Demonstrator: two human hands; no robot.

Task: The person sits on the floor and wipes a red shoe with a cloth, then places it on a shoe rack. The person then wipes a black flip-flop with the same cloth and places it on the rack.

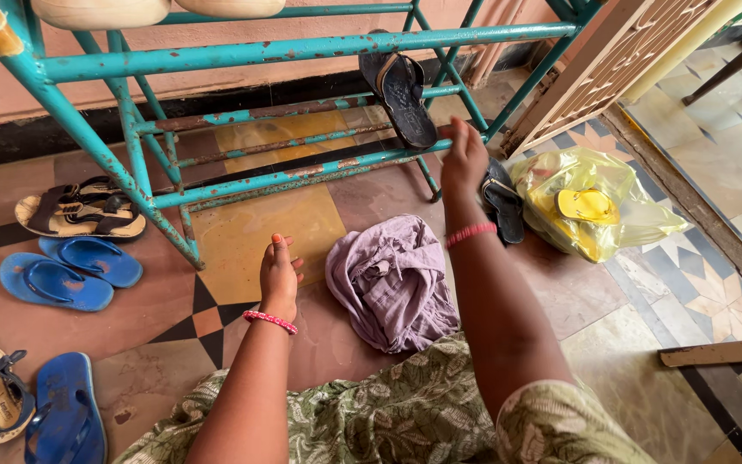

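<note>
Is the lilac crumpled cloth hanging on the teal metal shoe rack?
No, the lilac crumpled cloth lies on the tiled floor in front of the teal metal shoe rack, between the two hands.

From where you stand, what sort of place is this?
Probably a home's entryway by the door: a rusty teal metal shoe rack, blue rubber flip-flops on the patterned tile floor, and a black sandal on the rack.
</note>
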